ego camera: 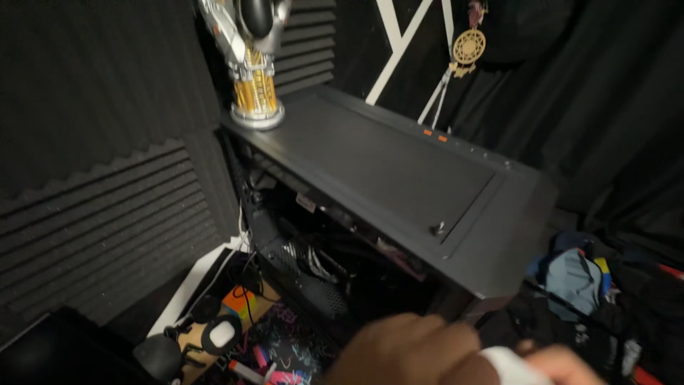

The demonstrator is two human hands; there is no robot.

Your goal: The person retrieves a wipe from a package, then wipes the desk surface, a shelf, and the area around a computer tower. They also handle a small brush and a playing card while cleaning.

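Note:
A black computer case (399, 167) stands in the middle, its near side open onto dark cables and parts (313, 264). My left hand (410, 349) is at the bottom edge just below the case's open side, its back to the camera and fingers curled. Only a sliver of my right hand (570, 369) shows at the bottom right. A small white piece (511, 363) sits between the two hands; which hand holds it is unclear. A gold and silver gauntlet figure (255, 78) stands on the case's far left corner.
Dark ribbed foam panels (92, 192) cover the left wall and black cloth (591, 93) hangs at the right. A gold round ornament (468, 48) hangs behind. Lower left lie a colourful cube (239, 302), a white earbud case (222, 333) and markers (249, 371). A blue-grey bag (573, 278) sits right.

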